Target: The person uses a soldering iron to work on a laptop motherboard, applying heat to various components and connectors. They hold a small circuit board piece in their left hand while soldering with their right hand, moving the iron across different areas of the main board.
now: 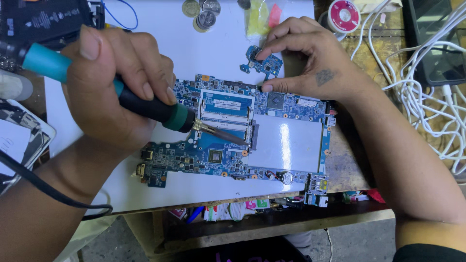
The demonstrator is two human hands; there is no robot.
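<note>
A blue laptop circuit board [291,109] lies on a white sheet [160,187] in the middle of the bench. My left hand [114,85] grips a soldering iron [145,106] with a teal and black handle; its metal tip rests on the board near a memory slot connector [252,137]. My right hand [303,56] presses on the board's far edge with the thumb, while its fingertips touch a small separate blue circuit piece [264,63].
Several coin cells [201,13] lie at the back of the sheet. A solder spool [343,15] and a tangle of white cables [422,92] sit at the right. A phone-like device [22,136] lies at the left. The bench's front edge runs just below the board.
</note>
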